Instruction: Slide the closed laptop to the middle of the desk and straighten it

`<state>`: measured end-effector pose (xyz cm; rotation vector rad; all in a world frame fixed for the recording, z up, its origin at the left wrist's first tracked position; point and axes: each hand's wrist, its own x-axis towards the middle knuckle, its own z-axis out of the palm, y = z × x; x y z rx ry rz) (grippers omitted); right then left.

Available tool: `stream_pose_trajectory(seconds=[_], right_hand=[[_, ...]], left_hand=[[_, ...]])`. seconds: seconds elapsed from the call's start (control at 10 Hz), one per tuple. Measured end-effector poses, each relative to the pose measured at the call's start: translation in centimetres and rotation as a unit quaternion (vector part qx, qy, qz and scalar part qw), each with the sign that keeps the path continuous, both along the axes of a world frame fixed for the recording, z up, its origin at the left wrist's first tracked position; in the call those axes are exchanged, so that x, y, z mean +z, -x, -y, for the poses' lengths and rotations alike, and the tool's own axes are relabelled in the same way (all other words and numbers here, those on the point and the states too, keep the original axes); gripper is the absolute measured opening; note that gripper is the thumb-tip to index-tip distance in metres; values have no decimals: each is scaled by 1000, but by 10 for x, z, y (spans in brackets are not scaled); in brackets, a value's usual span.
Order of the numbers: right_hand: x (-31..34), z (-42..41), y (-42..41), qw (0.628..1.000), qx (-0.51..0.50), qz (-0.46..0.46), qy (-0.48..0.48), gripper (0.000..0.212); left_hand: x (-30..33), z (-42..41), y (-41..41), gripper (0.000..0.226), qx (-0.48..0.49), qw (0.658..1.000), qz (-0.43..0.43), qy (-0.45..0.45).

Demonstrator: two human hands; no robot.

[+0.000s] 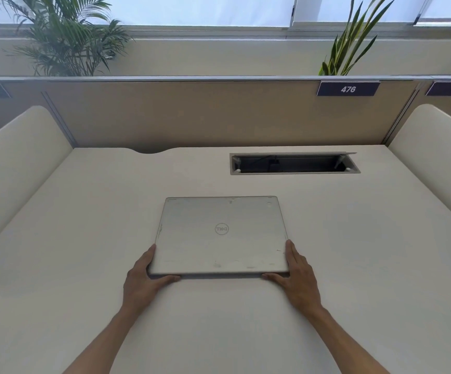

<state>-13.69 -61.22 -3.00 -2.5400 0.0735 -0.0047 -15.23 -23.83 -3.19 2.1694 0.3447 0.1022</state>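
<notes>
A closed silver laptop (220, 236) lies flat near the middle of the white desk (340, 252), its edges roughly square to the desk's back edge. My left hand (144, 279) grips its near left corner, fingers along the left side and thumb along the front edge. At the near right corner my right hand (297, 278) holds it the same way, fingers on the right side, thumb on the front edge.
An open cable tray slot (294, 163) is cut into the desk behind the laptop, to the right. A beige partition (192, 117) closes the back, with rounded white side panels (16, 163) left and right. Plants stand behind the partition.
</notes>
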Motion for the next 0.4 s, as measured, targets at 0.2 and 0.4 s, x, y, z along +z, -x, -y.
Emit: stream_pose_trajectory(seconds=[0.2,0.4], right_hand=[[5,1,2,1000,0,-2,2,120],[11,4,-2,1000,23,-13,-7,128]], left_hand=[[5,0,0,113,-28,999,-12,-14],[12,1,-1,129,-53,998,8,-36]])
